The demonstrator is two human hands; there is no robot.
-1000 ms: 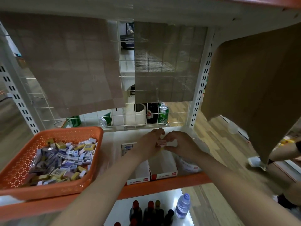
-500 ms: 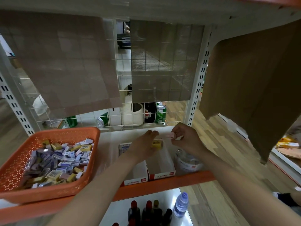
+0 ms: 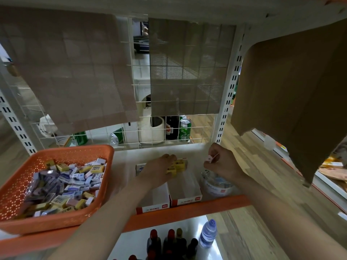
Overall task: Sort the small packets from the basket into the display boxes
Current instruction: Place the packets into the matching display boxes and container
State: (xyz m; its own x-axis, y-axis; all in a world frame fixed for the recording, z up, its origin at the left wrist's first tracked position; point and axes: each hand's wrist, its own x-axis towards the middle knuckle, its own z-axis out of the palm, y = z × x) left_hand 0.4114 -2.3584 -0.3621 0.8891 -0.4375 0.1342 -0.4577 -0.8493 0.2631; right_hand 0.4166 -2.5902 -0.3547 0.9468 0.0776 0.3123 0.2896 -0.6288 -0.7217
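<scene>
An orange basket (image 3: 20, 184) full of several small yellow, purple and white packets stands on the shelf at the left. Two white display boxes with red fronts, the left box (image 3: 154, 202) and the right box (image 3: 185, 188), sit at the shelf's front edge. My left hand (image 3: 159, 170) holds yellow packets (image 3: 178, 165) over the back of the right box. My right hand (image 3: 223, 162) is to the right, above a clear round tub (image 3: 216, 184), and pinches a small pink packet (image 3: 209, 158).
The shelf has an orange front lip (image 3: 187, 207) and a wire grid back hung with brown mesh. Cans and a white pot stand behind the grid. A brown cardboard sheet (image 3: 291, 94) hangs at the right. Bottles (image 3: 169, 243) stand on the lower shelf.
My hands have parted. The right hand carried the pink packet away to the right over the tub. The left hand stayed over the right box with the yellow packets.
</scene>
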